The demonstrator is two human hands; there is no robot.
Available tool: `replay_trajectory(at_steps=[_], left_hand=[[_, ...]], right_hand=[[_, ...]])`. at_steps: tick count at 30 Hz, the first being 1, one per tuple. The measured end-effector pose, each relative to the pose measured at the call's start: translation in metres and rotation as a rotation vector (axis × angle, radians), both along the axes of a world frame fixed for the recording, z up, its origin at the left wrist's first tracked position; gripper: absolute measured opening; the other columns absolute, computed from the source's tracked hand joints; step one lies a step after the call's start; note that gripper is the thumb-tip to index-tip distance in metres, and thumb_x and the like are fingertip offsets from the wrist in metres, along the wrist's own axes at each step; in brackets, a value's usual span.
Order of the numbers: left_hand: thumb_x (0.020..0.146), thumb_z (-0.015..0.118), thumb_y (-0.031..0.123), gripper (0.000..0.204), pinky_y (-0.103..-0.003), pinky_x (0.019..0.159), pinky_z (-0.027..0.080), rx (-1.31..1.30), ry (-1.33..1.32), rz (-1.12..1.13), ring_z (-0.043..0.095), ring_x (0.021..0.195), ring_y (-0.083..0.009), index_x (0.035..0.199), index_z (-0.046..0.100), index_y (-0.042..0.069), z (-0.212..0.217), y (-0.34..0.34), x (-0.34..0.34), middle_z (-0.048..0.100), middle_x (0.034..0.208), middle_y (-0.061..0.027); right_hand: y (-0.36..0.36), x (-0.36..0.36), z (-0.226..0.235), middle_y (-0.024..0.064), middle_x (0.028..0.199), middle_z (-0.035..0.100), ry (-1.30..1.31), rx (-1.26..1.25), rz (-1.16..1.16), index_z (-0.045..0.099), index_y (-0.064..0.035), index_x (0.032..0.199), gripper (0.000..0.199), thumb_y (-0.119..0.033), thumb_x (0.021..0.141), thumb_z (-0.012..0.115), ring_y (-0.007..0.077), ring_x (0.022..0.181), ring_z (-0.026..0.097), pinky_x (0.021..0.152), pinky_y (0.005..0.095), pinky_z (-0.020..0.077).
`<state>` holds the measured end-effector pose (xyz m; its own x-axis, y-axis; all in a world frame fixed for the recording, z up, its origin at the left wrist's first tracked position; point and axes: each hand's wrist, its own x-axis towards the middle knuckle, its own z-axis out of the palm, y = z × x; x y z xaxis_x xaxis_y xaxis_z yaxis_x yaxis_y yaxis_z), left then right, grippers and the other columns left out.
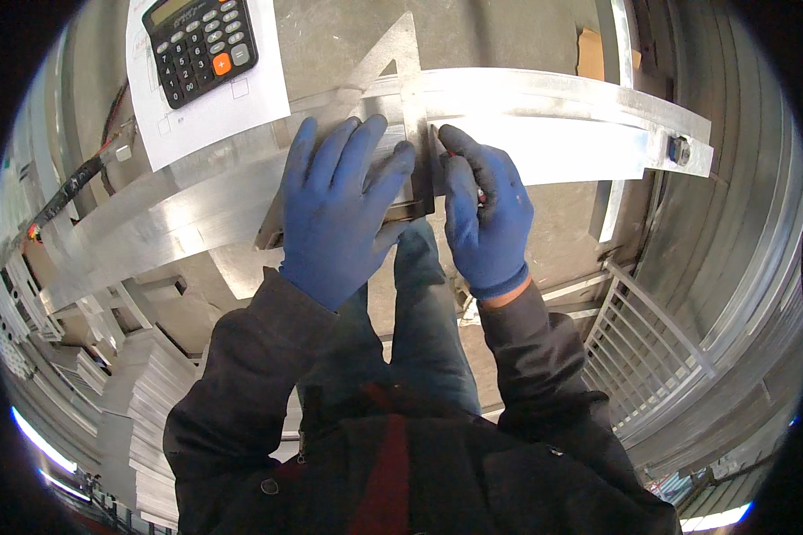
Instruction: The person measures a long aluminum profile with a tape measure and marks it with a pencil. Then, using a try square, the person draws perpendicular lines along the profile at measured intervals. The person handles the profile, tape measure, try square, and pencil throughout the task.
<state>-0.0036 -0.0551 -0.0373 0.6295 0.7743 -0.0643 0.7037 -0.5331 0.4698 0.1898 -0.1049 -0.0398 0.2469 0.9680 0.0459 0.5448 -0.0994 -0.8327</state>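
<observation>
At ten o'clock, a black calculator point(200, 46) sits on a white paper sheet point(212, 98). Toward centre, left hand point(339, 209), blue-gloved, fingers spread wide, presses flat on a metal square point(393, 80) laid across a long aluminium bar point(544, 134). Just right, at one o'clock of it, right hand point(484, 209) curls narrow round a small red marker point(480, 192), tip at the square's edge. Bar runs to three o'clock.

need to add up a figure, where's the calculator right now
In the head view the black calculator lies at the upper left on a white sheet of paper, beyond the left hand that presses on the metal square.
</observation>
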Motion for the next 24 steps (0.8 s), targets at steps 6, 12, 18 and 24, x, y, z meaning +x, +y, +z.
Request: replay_trajectory(at_steps=[6, 12, 18, 24], left_hand=[[0.073, 0.095, 0.036, 0.078, -0.061, 0.136, 0.018, 0.008, -0.012, 0.007, 0.048, 0.15, -0.0343, 0.146, 0.072, 0.018, -0.002, -0.002, -0.002, 0.057, 0.16, -0.0158], [0.074, 0.096, 0.038, 0.081, -0.061, 0.136, 0.018, -0.004, 0.01, 0.002, 0.049, 0.15, -0.0336, 0.149, 0.07, 0.019, -0.002, -0.002, -0.002, 0.056, 0.16, -0.0149], [0.074, 0.096, 0.036, 0.081, -0.062, 0.136, 0.019, -0.001, 0.014, 0.0, 0.049, 0.15, -0.034, 0.149, 0.069, 0.02, -0.002, 0.0, -0.002, 0.056, 0.161, -0.0142], [0.074, 0.095, 0.036, 0.08, -0.061, 0.136, 0.02, 0.016, -0.007, -0.007, 0.048, 0.15, -0.0339, 0.148, 0.07, 0.02, -0.001, -0.001, -0.006, 0.055, 0.162, -0.0138]], right_hand=[[-0.002, -0.002, -0.007, 0.0188, 0.112, 0.076, -0.074, 0.021, 0.05, 0.075, -0.0024, 0.134, 0.031, -0.012, 0.104, 0.07, 0.0344, 0.1, 0.075, 0.087, 0.0405, 0.0612], [-0.045, 0.002, 0.008, 0.0181, 0.109, 0.075, -0.153, -0.088, 0.134, 0.075, -0.0045, 0.13, 0.031, -0.012, 0.1, 0.074, 0.0375, 0.096, 0.074, 0.083, 0.0428, 0.0607], [-0.048, 0.004, 0.027, 0.0183, 0.109, 0.076, -0.104, -0.137, 0.078, 0.075, -0.0022, 0.13, 0.03, -0.009, 0.101, 0.07, 0.0366, 0.096, 0.075, 0.086, 0.0425, 0.061], [-0.003, -0.004, -0.002, 0.0192, 0.111, 0.077, -0.034, -0.042, 0.018, 0.076, -0.0028, 0.127, 0.024, -0.01, 0.106, 0.068, 0.035, 0.098, 0.076, 0.087, 0.0394, 0.0609]])
